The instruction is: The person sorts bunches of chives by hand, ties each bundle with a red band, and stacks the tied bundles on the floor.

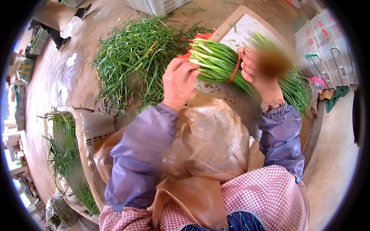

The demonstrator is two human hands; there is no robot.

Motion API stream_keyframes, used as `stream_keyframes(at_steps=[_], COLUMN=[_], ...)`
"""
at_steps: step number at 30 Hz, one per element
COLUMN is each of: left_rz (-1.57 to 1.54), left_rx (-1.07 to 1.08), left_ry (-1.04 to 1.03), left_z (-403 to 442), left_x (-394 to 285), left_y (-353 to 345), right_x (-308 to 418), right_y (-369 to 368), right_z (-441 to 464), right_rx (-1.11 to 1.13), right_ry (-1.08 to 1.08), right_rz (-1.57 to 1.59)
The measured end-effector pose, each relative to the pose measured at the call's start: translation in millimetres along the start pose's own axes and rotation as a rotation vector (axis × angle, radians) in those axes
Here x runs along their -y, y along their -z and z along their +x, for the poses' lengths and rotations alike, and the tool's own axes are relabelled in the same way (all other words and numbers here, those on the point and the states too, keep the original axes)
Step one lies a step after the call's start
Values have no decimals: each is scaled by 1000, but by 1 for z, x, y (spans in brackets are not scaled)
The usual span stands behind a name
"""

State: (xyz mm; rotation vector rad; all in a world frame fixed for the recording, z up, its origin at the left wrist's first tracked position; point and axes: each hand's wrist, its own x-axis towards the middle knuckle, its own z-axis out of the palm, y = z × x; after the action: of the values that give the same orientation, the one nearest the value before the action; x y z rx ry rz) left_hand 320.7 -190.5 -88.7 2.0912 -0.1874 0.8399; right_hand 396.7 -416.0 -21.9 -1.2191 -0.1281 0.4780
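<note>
A thick bundle of green chives (216, 59) lies across a board in front of me, pale cut ends to the left. A red tie (234, 70) circles its middle. My left hand (179, 82) is closed at the cut ends, its bent fingers and thumb pressed against the stems. Beside the tie, my right hand (258, 71) makes a fist, fingertips at the red tie over the bundle. A brown blurred spot covers part of that hand. The leafy ends (296, 90) spread out beyond my right wrist. More red ties (202, 36) lie behind the bundle.
A big heap of loose chives (131, 61) covers the floor at left. A crate of greens (83, 154) stands nearer me. White crates (327, 50) are stacked at right, another crate (156, 5) at the back. Someone's legs (56, 36) show at upper left. Brown plastic (212, 134) covers my lap.
</note>
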Motion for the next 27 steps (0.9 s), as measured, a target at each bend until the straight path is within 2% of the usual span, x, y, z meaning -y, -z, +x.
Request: stream_keyframes(at_steps=[2, 4, 6, 7, 8, 9, 10, 11, 12, 14, 16, 20, 22, 24, 26, 27], left_rz=[-114, -417, -152, -104, -115, -68, 34, 116, 117, 218, 177, 169, 288, 279, 313, 309], left_rx=[-28, -251, -263, -228, -167, -138, -154, -129, -156, -21, -36, -42, 72, 42, 84, 104], left_ry=[102, 452, 634, 475, 393, 239, -33, -128, -163, -183, -119, -82, -72, -99, -146, -180], left_z=[2, 1, 4, 1, 7, 12, 16, 20, 17, 15, 1, -2, 2, 7, 8, 8], left_x=[14, 39, 48, 54, 25, 3, -3, -18, -26, -35, -28, -27, -25, -24, -23, -23], left_y=[8, 18, 39, 40, 42, 41, 37, 36, 28, 26, 18, 8, 6, 4, 9, 10], right_x=[-1, 0, -1, -2, -2, -3, -3, -1, -1, -2, -6, -5, -7, -8, -7, -8], right_y=[2, 3, 6, 5, 2, 1, 1, 0, 0, -1, 6, 1, 2, 3, 0, 2], right_z=[2, 4, 1, -2, 0, -1, -3, -4, -5, -4, -2, -4, -3, -2, -4, -3], right_rx=[19, 18, 49, -1, -31, -26, -23, -14, -22, -58, 28, -15, -32, -16, -53, -4], right_ry=[14, -21, -14, -83, -139, -114, -83, -66, -57, -58, -70, -63, -67, -63, -67, -61], right_rz=[-7, 13, 36, 54, 78, 61, 42, 30, 16, 44, 127, 108, 110, 132, 134, 145])
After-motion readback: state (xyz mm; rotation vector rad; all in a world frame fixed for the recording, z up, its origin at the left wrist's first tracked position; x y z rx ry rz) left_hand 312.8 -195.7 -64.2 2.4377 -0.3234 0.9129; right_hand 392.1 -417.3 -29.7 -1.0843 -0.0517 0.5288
